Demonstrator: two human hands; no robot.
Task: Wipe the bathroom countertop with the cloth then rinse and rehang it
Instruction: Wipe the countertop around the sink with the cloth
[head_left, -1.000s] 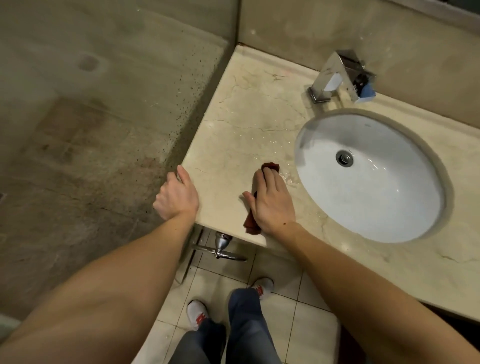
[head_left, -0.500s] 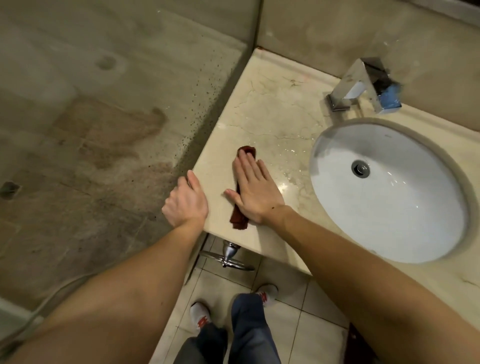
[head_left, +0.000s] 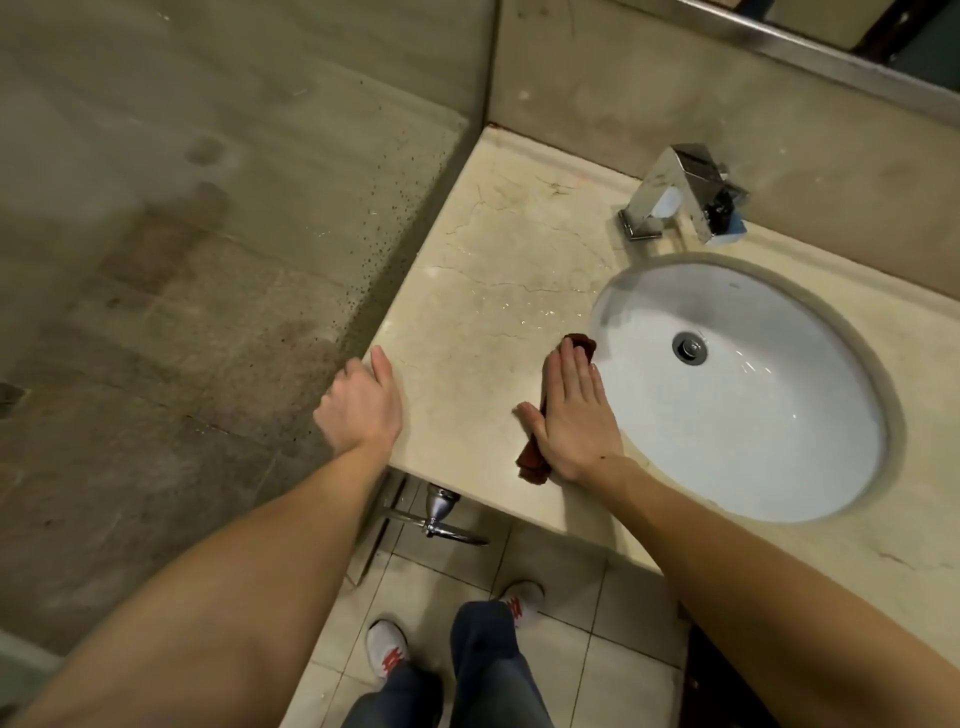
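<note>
While right grip (head_left: 574, 410) lies flat, fingers straight, pressing cloth (head_left: 532, 461) onto bench (head_left: 493, 270), cloth shows dark red, bunched into long strip, both ends poking out; sits just beside sink (head_left: 753, 426) L rim; left grip (head_left: 361, 405) clasps bench's L edge, thumb on top.

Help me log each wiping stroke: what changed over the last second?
The right hand, pressing flat on the cloth, slid it left away from the sink, then back right to the sink's rim. Nothing was picked up or released. The left hand stayed holding the countertop edge.
</note>
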